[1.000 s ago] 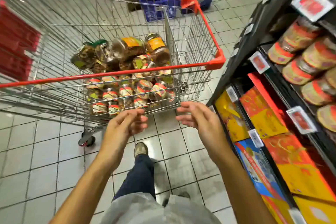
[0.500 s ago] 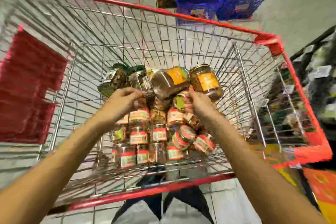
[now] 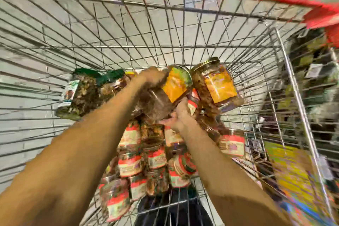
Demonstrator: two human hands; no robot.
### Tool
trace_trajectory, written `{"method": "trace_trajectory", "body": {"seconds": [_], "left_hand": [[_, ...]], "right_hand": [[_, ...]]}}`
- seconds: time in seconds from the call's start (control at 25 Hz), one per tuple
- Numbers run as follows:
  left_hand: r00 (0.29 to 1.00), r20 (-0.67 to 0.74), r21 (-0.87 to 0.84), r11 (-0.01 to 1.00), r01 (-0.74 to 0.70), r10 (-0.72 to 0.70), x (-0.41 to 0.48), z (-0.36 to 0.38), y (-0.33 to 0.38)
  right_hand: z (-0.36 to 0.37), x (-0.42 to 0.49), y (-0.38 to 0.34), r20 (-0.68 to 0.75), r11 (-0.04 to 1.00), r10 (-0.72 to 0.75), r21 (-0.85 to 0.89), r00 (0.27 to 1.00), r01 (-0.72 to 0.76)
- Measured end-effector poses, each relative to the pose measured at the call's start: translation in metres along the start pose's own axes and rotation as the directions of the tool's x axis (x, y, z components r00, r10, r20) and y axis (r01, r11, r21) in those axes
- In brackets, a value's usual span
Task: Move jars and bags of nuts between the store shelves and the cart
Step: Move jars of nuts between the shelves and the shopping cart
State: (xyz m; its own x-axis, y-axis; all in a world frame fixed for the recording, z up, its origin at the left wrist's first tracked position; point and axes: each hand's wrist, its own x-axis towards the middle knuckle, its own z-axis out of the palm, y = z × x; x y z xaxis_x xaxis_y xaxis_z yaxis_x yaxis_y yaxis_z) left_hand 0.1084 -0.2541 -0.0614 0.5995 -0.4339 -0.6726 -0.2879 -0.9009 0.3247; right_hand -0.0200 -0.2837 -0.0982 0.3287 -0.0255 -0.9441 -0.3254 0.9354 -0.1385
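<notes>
Tiled shop floor shows thru the wire cart (image 3: 183,29). Both arms now deep inside, w/ left hand (image 3: 152,79) wrapped over the big orange-label jar (image 3: 165,95), centre frame, and right hand (image 3: 176,117) cupped under its base. A sec ago they'd only just reached the pile, so a lift-out looks underway. Shelves (image 3: 310,86) blur right.

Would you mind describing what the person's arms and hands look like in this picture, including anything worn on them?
Both forearms are bare up to the picture's edge: no sleeves, watch, bracelet or gloves show. The left hand and right hand are ungloved, with no rings that I can make out, though motion blur hides fine detail.
</notes>
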Motion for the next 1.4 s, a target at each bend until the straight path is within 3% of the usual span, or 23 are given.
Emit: {"method": "trace_trajectory", "body": {"seconds": [0.12,0.2,0.28,0.36,0.44,0.56,0.64,0.72,0.84,0.92,1.04,1.16,1.28,1.4], "left_hand": [[0.994,0.109,0.031,0.999,0.022,-0.025,0.010,0.006,-0.005],[0.997,0.064,-0.003,0.999,0.050,-0.050,-0.006,0.012,-0.012],[0.997,-0.019,-0.169,0.983,0.070,-0.075,-0.039,0.022,-0.023],[0.989,-0.139,-0.422,0.906,-0.019,-0.044,-0.086,0.027,-0.027],[0.958,-0.287,-0.554,0.811,-0.186,0.024,-0.133,0.024,-0.021],[0.911,-0.394,-0.584,0.732,-0.350,0.121,-0.191,0.003,-0.009],[0.926,-0.343,-0.716,0.594,-0.366,0.156,-0.223,-0.012,-0.001],[0.946,-0.256,-0.834,0.450,-0.320,0.199,-0.261,-0.019,0.019],[0.888,-0.352,-0.806,0.386,-0.448,0.295,-0.316,-0.006,0.063],[0.858,-0.353,-0.749,0.437,-0.498,0.373,-0.343,0.011,0.089],[0.823,-0.144,-0.648,0.576,-0.498,0.549,-0.381,0.054,0.129],[0.744,0.063,-0.646,0.596,-0.478,0.665,-0.433,0.122,0.178],[0.612,0.155,-0.743,0.500,-0.445,0.775,-0.495,0.206,0.219],[0.546,0.280,-0.736,0.542,-0.406,0.790,-0.563,0.309,0.244]], "right_hand": [[0.006,0.010,-0.007,-0.021,0.998,0.046,0.046,0.999,-0.045],[0.012,0.006,-0.005,-0.112,0.999,-0.046,-0.009,0.993,0.046],[0.012,-0.007,0.002,-0.214,0.987,-0.152,-0.093,0.965,0.135],[0.010,-0.036,0.009,-0.171,0.926,-0.288,-0.299,0.942,0.228],[0.006,-0.077,0.014,-0.189,0.831,-0.405,-0.484,0.894,0.274],[0.000,-0.155,0.026,-0.157,0.766,-0.559,-0.473,0.814,0.435],[-0.012,-0.208,0.040,-0.148,0.694,-0.674,-0.462,0.724,0.553],[-0.032,-0.257,0.062,-0.127,0.563,-0.802,-0.490,0.584,0.666],[-0.071,-0.312,0.089,-0.181,0.447,-0.894,-0.405,0.409,0.798],[-0.098,-0.337,0.099,-0.252,0.407,-0.907,-0.328,0.337,0.853],[-0.153,-0.377,0.121,-0.385,0.337,-0.891,-0.206,0.240,0.919],[-0.236,-0.411,0.153,-0.570,0.319,-0.806,-0.196,0.157,0.927],[-0.327,-0.445,0.196,-0.718,0.372,-0.681,-0.174,0.141,0.912],[-0.429,-0.479,0.257,-0.774,0.404,-0.610,-0.121,0.169,0.907]]}}
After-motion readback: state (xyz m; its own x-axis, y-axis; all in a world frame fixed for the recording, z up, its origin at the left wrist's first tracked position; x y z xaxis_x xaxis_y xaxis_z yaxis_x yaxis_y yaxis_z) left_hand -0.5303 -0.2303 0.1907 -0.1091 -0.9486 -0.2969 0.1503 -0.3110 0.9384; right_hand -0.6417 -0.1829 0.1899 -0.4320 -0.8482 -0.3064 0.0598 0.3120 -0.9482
